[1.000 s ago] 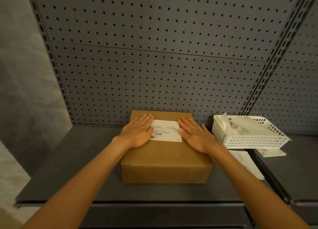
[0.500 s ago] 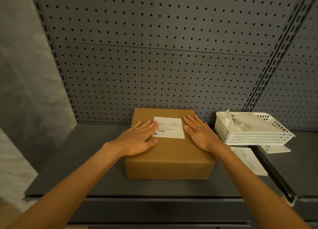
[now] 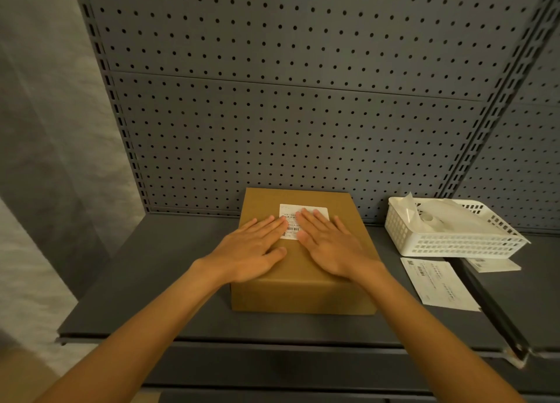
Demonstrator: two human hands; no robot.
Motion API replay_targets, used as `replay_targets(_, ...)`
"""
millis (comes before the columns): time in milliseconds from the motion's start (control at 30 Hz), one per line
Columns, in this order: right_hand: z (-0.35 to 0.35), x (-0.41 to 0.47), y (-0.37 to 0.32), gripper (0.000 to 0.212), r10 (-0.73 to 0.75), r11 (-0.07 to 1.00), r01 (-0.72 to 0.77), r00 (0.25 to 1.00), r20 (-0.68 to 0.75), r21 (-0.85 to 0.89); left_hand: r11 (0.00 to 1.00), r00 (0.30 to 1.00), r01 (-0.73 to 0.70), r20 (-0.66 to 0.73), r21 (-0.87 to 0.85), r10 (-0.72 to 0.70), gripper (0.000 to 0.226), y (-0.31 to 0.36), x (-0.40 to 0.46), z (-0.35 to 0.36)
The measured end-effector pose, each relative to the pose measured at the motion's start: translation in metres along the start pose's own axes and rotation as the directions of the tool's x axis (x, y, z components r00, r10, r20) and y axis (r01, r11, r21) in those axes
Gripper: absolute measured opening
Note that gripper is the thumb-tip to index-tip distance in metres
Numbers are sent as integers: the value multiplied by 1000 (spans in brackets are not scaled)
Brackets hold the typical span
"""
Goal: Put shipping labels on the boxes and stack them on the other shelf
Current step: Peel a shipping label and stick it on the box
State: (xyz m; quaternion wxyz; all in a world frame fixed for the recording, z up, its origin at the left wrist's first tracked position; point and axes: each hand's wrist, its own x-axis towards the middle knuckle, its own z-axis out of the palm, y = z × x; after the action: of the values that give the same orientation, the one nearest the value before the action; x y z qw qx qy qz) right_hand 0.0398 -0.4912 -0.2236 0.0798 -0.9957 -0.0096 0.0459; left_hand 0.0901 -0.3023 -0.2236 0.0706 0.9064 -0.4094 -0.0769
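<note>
Both palms flat on the box, pressing the label down.

The left hand and right hand lie open and spread, gripping nothing, their fingertips meeting over the white label, which sits toward the twelve o'clock end of the brown box. The box rests flat on the dark shelf, its far end close to the pegboard back panel. At three o'clock from the box lies a loose sheet of labels, and beyond it, at about two o'clock, a white basket holding peeled backing paper. The step in hand looks like smoothing the label flat. Next the palms would need to slide to the box's sides, clasp it and carry it to the other shelf, which is not clearly in view.
</note>
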Motion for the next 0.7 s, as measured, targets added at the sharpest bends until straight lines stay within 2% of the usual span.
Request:
replay_targets(200, -6, -17, 49, 52, 74, 997, -74, 997, 7, -13, 1000, 1000, -9, 1, -8, 9, 58, 0, -2, 0)
replay_targets(367, -4, -17, 46, 52, 78, 997, -77, 997, -25, 22, 999, 999, -28, 15, 33, 28, 54, 4, -1, -5)
replay_targets(567, -3, -18, 47, 53, 76, 997, -76, 997, -23, 31, 989, 989, -150, 16, 21, 149, 53, 44, 7, 1)
replay_targets(700, -2, -18, 49, 52, 80, 996, -79, 997, -22, 37, 991, 991, -133, 29, -10, 133, 50, 20, -6, -1)
